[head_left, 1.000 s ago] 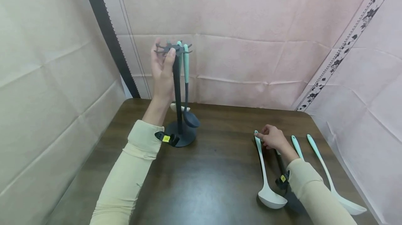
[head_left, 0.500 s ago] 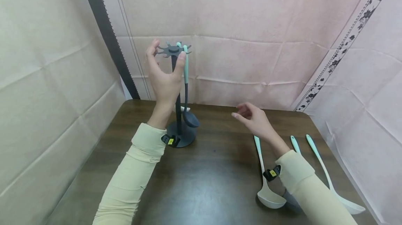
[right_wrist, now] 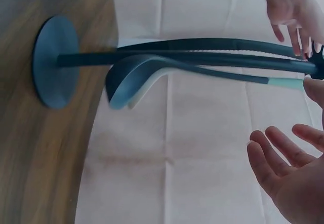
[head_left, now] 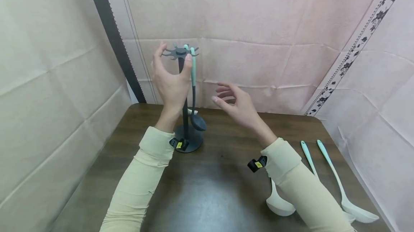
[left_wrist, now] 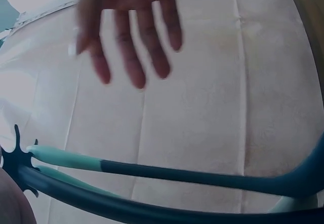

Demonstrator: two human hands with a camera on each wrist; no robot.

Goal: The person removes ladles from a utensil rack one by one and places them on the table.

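Observation:
A dark utensil stand point(head_left: 194, 140) rises from a round base at the table's back left. My left hand point(head_left: 173, 84) cups its hooked top, thumb on the near side and fingers on the left. From the hooks hangs a dark ladle point(head_left: 198, 123) with a mint handle. Behind it hangs a second mint-handled utensil with a pale head point(right_wrist: 147, 88), partly hidden. My right hand point(head_left: 237, 104) is raised to the right of the stand, fingers spread and slightly bent, holding nothing. Below its sleeve lies a white ladle point(head_left: 279, 203), its handle hidden by the forearm.
To the right of the right sleeve lie a mint-handled utensil point(head_left: 308, 156), its lower part mostly hidden, and another white ladle point(head_left: 359, 213). The brown table point(head_left: 200, 189) is bordered by pale cloth walls point(head_left: 245, 63) on the left, back and right.
My right hand has left the utensils on the right, moving up and leftward toward the stand. My left thumb has shifted from the stand's hub to the near right of its hooks.

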